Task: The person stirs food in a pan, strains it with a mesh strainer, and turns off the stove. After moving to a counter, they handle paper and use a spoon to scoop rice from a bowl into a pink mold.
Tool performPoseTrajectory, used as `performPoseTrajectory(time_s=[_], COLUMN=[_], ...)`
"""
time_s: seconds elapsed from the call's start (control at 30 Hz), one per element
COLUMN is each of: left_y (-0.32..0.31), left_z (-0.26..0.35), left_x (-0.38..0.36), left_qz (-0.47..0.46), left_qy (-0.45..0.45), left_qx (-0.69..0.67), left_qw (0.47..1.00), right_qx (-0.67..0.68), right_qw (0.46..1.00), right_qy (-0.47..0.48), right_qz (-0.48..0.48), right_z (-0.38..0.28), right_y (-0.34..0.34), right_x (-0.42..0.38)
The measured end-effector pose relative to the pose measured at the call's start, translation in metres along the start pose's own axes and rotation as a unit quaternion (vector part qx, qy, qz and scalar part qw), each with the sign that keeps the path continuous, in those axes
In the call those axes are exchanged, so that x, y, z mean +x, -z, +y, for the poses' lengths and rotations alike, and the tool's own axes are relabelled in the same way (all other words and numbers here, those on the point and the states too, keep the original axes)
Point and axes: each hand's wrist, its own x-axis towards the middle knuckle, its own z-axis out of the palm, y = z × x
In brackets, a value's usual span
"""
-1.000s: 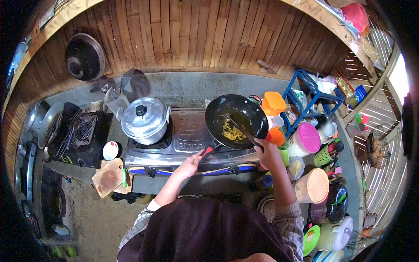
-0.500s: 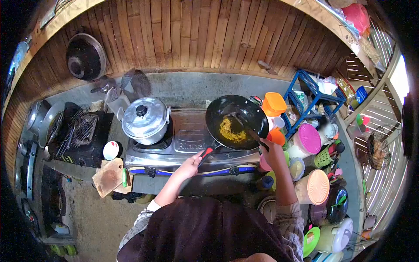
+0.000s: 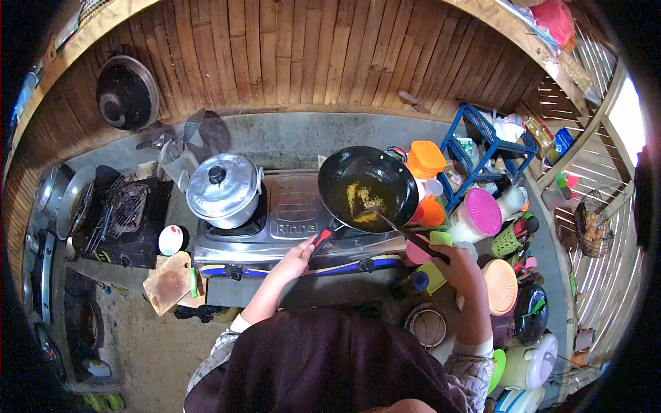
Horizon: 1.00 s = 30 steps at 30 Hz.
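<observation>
On the right burner of the stove sits a black wok. My left hand is closed around its red and black handle, which points toward me. In my right hand is a spatula with a dark handle, its blade down inside the wok at the near side. Yellow-orange shredded or paste-like food lies in shiny liquid at the wok's bottom. The blade touches part of this food.
A lidded aluminium pot stands on the left burner. Further left are a cutting board with a green-handled knife and a small white bowl. Orange tubs, a pink-lidded container and a blue rack crowd the right side.
My right hand has moved down and right, drawing the spatula toward the wok's near side. The food is more broken up and spread. My left hand stays on the handle.
</observation>
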Motion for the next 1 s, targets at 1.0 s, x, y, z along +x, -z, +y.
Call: performPoseTrajectory(time_s=[1.0], left_y=[-0.002], left_z=[-0.001], left_x=[0.000], left_qz=[-0.002], left_qy=[0.026], left_qx=[-0.014], left_qw=[1.000], right_qx=[-0.033], right_qw=[0.999], right_qy=[0.021], right_qz=[0.032], right_z=[0.020], right_y=[0.012], right_x=[-0.019])
